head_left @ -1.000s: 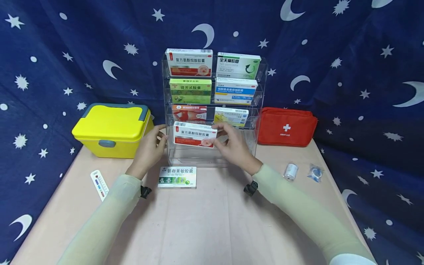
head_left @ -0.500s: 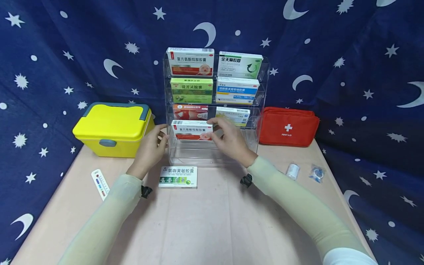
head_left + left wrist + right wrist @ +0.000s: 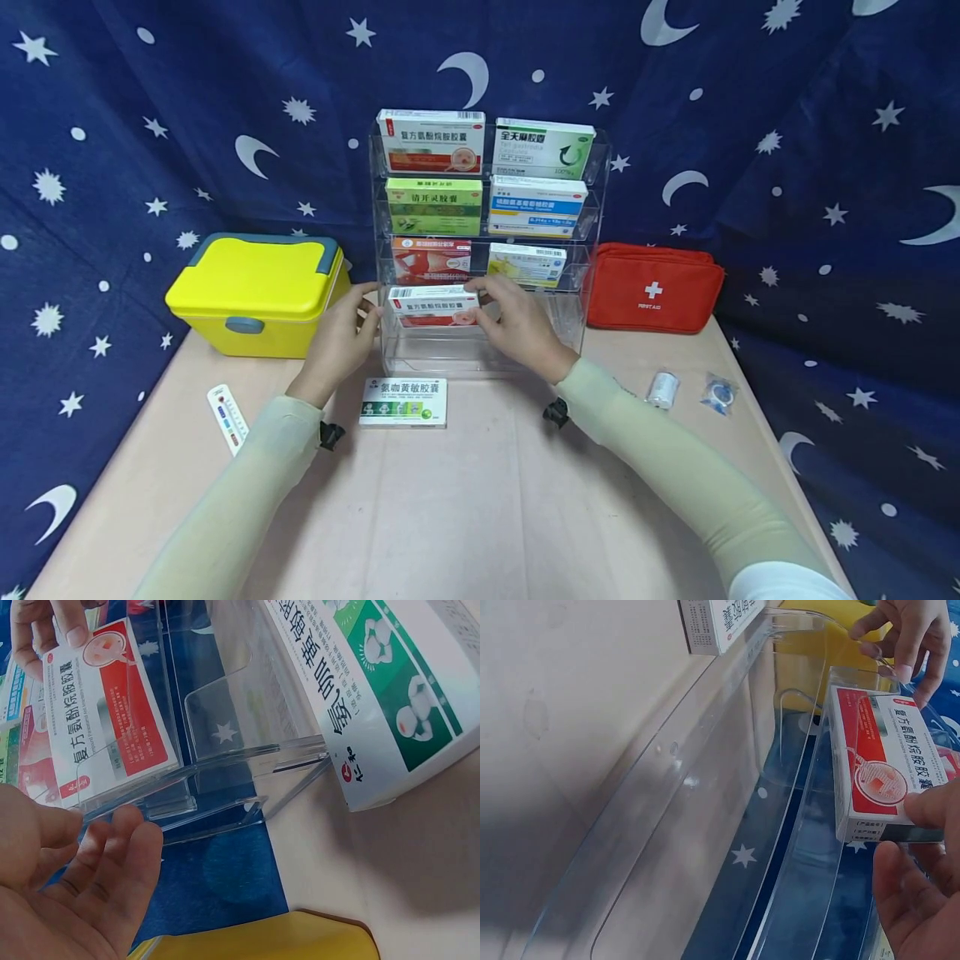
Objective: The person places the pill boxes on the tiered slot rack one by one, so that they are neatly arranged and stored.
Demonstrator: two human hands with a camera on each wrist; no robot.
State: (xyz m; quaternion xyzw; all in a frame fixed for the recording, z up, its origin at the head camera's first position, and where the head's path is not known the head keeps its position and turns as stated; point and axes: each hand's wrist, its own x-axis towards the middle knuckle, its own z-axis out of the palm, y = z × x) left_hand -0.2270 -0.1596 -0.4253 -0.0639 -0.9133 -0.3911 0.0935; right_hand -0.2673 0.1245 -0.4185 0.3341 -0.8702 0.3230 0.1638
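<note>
My right hand (image 3: 525, 325) pinches the right end of a white and red medicine box (image 3: 431, 305) between thumb and fingers. The box leans in the left half of the fourth tier of a clear acrylic display rack (image 3: 450, 357), its lower part behind the clear front panel. At the rack's left side edge, my left hand (image 3: 337, 337) holds the panel between thumb and fingers, as the left wrist view shows. A white and green medicine box (image 3: 402, 402) lies flat on the table before the rack. In the right wrist view, the held box (image 3: 866, 750) shows its printed end.
Several medicine boxes fill the upper tiers, including a green box (image 3: 433, 207) and a red box (image 3: 431, 260). A yellow case (image 3: 251, 292) stands left, a red first-aid pouch (image 3: 652, 287) right. A thermometer card (image 3: 227, 419), a white roll (image 3: 663, 389) and a small bagged item (image 3: 718, 393) lie nearby.
My right hand has moved slightly left with the white and red box, which went back behind the tier's front panel and then sank a little. The left hand has stayed at the rack's edge.
</note>
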